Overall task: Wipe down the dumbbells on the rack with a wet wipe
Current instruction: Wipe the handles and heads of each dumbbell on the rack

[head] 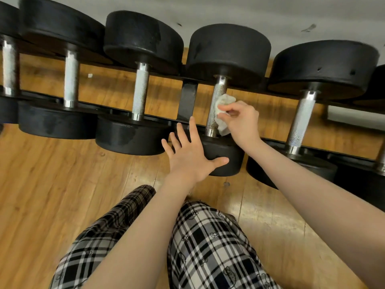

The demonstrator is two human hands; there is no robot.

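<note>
Right hand: the right hand [239, 119] pinches a crumpled white wet wipe [224, 113] between thumb and curled fingers, the wipe pressed against the right side of a dumbbell handle [215, 107].
Left hand: the left hand [187, 155] is spread flat with straight fingers, grasping nothing; its thumb lies over the near head [225, 157] of the same dumbbell.
Wipe: soft, wrinkled cloth, bunched at the top and hanging down along the lower part of the handle.
Handle: a silver metal bar with a rough knurled middle and smooth shiny ends.
Dumbbell heads: thick round black discs, matte and rubbery, with scuffs and dusty patches; the far head [229, 49] is towards the wall.
Rack: the dumbbells lie side by side across black metal rails [188, 101], handles running between the rails.
Floor: glossy orange-brown wooden planks [52, 174].
Legs: black-and-white checked trousers [208, 247] with a small printed pattern.
</note>
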